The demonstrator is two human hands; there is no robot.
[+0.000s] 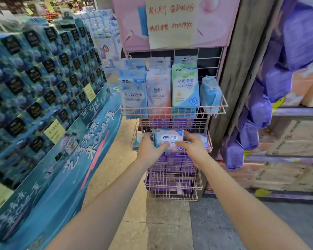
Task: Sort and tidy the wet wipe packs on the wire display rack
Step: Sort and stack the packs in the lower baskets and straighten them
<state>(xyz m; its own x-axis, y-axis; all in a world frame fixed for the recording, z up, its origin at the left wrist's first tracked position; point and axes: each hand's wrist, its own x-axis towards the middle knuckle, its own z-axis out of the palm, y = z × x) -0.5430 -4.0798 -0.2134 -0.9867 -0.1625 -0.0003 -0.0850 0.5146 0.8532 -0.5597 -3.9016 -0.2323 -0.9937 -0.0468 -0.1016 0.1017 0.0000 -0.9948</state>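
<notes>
From the head view, you are facing a pink wire display rack (pixel 172 112) with several basket tiers, standing in front of a pink backboard that carries a handwritten paper sign (pixel 171 22).

Your left hand (pixel 149 148) and right hand (pixel 192 147) together grip 1 wet wipe pack (pixel 168 138), white and pale pink with blue "99.9" lettering. Each hand is curled around one end of the pack, fingers behind and thumb (pixel 163 145) pressed on the front face, so both are closed on it. You hold the pack level, just in front of the second basket (pixel 171 136) from the top. Whether it touches the wire I cannot tell.

In the top basket, 3 tall packs stand upright side by side: a blue pack (pixel 133 93) at the left, a pink pack (pixel 158 94) in the middle and a green pack (pixel 185 87) to its right. A fourth, light blue pack (pixel 210 93) leans tilted at the right end of that basket, turned edge-on.

Behind your right hand, another pack lies in the second basket, mostly hidden. The lower baskets hold purple packs (pixel 170 168).

To your left rises a stacked display of dark blue boxes (pixel 43 78). To your right, purple wrapped bundles (pixel 260 109) hang beside cardboard cartons (pixel 296 138).
</notes>
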